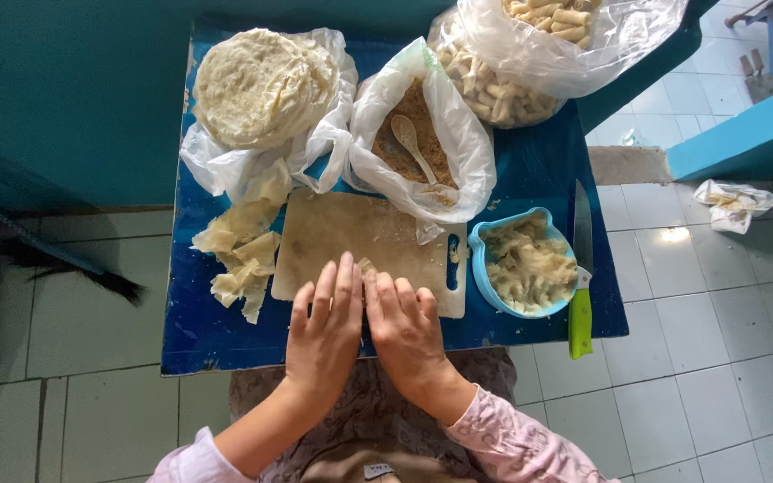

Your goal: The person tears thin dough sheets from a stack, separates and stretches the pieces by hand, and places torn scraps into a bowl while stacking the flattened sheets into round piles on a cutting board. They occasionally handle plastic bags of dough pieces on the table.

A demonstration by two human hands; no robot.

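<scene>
My left hand (324,335) and right hand (404,329) lie flat, fingers together, pressing a small wrapper roll (367,266) against the cutting board (360,246), probably to keep it tight. At two o'clock sits the blue bowl (480,268), at twelve the filling bag (418,143), all on a blue table (199,331) over pale tiles.

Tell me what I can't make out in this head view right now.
- Wrapper piece on the cutting board: mostly hidden under the left hand and right hand.
- Upper bag of rolls: cut off by the top edge.
- Brown filling: its bag folds hide its edges.
</scene>
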